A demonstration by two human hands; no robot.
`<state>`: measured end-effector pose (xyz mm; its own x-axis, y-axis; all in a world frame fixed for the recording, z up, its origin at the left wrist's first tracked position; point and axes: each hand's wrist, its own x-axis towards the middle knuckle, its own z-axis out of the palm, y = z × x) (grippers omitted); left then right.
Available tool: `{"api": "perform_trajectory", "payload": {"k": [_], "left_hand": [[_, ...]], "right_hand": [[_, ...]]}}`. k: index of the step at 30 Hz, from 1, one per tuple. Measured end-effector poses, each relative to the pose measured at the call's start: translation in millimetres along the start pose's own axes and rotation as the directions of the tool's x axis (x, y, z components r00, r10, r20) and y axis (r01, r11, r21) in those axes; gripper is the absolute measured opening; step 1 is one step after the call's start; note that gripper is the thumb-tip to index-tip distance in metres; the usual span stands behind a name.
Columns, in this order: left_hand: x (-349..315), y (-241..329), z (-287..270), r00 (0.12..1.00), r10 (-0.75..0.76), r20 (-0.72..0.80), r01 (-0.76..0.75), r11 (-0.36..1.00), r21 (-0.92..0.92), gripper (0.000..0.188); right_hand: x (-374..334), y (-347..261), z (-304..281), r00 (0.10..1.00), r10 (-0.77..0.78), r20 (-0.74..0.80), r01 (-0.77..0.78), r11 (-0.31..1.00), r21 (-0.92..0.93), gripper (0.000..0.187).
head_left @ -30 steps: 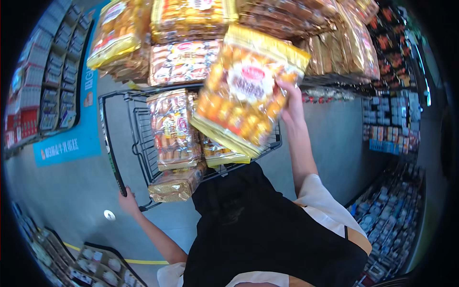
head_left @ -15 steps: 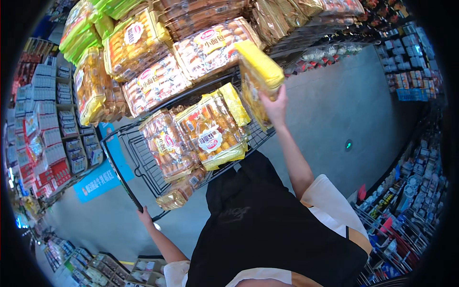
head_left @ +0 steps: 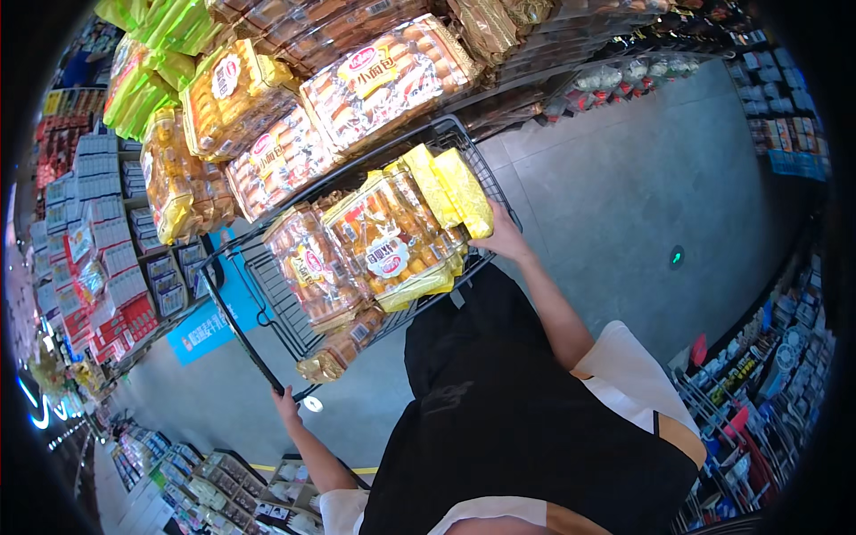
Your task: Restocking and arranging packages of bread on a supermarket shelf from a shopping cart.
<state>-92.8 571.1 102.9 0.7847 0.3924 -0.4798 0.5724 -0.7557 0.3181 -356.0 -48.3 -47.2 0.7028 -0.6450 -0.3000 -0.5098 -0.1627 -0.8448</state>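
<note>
At the left, boxed goods (head_left: 107, 267) are filling a shelf unit in stiff, square-edged rows. Beyond them, on the far side, we are seeing glossy green bags (head_left: 169, 40), then puffed, yellow-trimmed packs (head_left: 234, 94) and clear-fronted roll packs (head_left: 388, 76) stacked in rows; plenty are remaining there. Nearer, our left hand (head_left: 286, 406) is curling its fingers around the near end of the black cart handle (head_left: 234, 325), which is looking smooth and bar-shaped.

To its right, the dark wire cart (head_left: 283, 330) is already carrying several packs, with bare mesh showing at its left. A brown roll pack (head_left: 308, 267) is lying in crinkled clear film, and a shiny gold pack (head_left: 330, 357) is resting at its near end. Beside them, a flat yellow pack (head_left: 379, 232) is showing rounded rolls through its plastic.

Along the cart's right end, a yellow-edged pack (head_left: 468, 201) is sitting next to another yellow edge, apparently almost placed. Our right hand (head_left: 499, 234) is partly closing on its near right corner; the pack is hiding some fingers, so we are not telling how firmly.
</note>
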Motion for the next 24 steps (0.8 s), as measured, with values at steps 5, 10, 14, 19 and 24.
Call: {"api": "perform_trajectory", "payload": {"k": [5,10,14,19,24], "left_hand": [[16.2,-4.9,13.8,1.0,0.006,-0.017,-0.007,0.998,-0.064,0.076],[29.8,-20.2,16.1,0.994,0.078,-0.074,-0.08,0.996,-0.024,0.078],[33.0,-32.2,25.4,0.976,0.184,-0.114,-0.189,0.982,-0.031,0.083],[25.8,-23.7,35.2,0.951,0.274,-0.145,-0.271,0.962,0.037,0.087],[30.8,-64.0,29.9,0.945,0.26,-0.199,-0.259,0.965,0.031,0.089]], "right_hand": [[38.0,-15.9,5.5,0.983,0.182,0.025,-0.174,0.964,-0.2,0.091],[79.4,-9.9,7.5,0.957,0.278,0.08,-0.227,0.894,-0.386,0.08],[92.5,-8.1,5.3,0.961,0.276,0.021,-0.241,0.873,-0.423,0.068],[102.6,-9.7,12.2,0.966,0.206,-0.157,-0.253,0.879,-0.405,0.054],[87.6,-33.0,18.8,0.984,0.052,-0.172,-0.119,0.906,-0.405,0.053]]}}
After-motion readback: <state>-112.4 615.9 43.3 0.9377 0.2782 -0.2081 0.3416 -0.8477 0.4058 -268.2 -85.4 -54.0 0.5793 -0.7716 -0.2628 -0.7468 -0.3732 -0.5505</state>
